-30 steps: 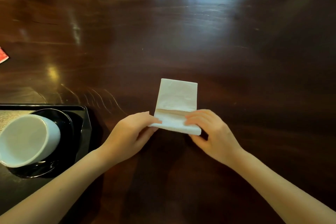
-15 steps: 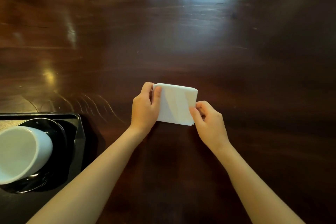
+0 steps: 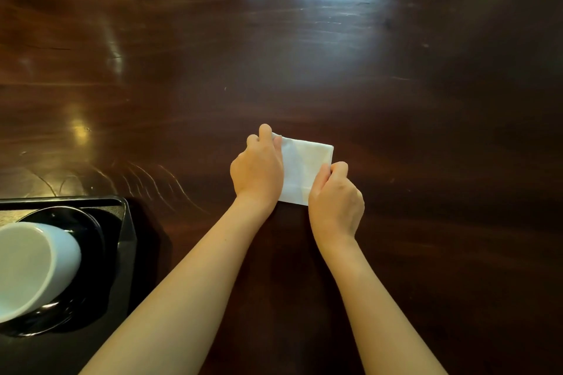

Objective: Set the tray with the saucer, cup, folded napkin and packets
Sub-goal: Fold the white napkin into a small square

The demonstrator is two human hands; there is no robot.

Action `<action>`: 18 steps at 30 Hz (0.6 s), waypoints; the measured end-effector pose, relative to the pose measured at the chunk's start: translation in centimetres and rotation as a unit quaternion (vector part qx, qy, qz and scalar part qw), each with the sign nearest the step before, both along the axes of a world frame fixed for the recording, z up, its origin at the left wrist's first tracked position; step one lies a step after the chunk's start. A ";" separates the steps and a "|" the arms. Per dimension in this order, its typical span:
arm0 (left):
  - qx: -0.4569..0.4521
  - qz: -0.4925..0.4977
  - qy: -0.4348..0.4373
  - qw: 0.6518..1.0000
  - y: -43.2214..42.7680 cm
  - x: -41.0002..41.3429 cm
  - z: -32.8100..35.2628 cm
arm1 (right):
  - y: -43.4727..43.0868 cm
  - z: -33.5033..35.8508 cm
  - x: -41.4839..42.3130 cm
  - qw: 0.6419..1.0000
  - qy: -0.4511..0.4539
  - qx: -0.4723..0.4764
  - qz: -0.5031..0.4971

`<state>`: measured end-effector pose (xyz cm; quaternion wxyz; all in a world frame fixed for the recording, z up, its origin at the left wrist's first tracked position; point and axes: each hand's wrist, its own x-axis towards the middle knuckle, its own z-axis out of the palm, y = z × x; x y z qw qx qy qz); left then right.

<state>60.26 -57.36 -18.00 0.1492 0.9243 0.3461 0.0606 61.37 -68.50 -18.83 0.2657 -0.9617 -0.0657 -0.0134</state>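
Note:
A white paper napkin (image 3: pixel 303 167) lies folded on the dark wooden table, near the middle. My left hand (image 3: pixel 259 170) presses on its left side, fingertips at the far left corner. My right hand (image 3: pixel 336 199) pinches the napkin's right edge near the front corner. At the lower left, a black tray (image 3: pixel 126 222) holds a black saucer (image 3: pixel 91 228) with a white cup (image 3: pixel 33 265) standing on it. No packets are in view.
The glossy dark wooden table (image 3: pixel 396 100) stretches far ahead and to the right, with window glare at the back. The tray's right rim lies about a forearm's width left of my left arm.
The napkin's near half was folded over onto the far half, making it shorter. Both hands moved forward onto the folded napkin and now hold its left and right sides.

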 end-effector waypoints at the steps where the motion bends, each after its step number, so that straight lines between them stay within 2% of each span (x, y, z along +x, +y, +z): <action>1: 0.015 -0.003 0.015 1.000 0.0 0.2 -0.2 | 0.2 -0.1 0.0 1.000 -0.003 -0.002 -0.007; 8: 0.091 -0.006 0.002 0.996 0.0 0.0 -2.0 | 0.1 -0.8 -0.5 0.997 -0.067 -0.038 -0.023; 11: 0.086 -0.027 -0.039 0.995 0.4 0.0 -1.9 | -0.2 -1.0 0.1 0.993 -0.095 -0.051 0.051; 14: 0.136 -0.144 -0.100 0.975 0.5 -0.6 -2.0 | -0.1 -0.9 1.3 0.980 -0.082 -0.084 0.158; 16: 0.118 -0.212 -0.063 0.968 0.3 -1.4 -2.2 | -0.3 -0.7 2.2 0.967 -0.048 -0.119 0.219; 18: 0.053 -0.230 0.015 0.972 0.2 -2.0 -2.3 | -0.8 -0.8 3.0 0.953 0.016 -0.137 0.268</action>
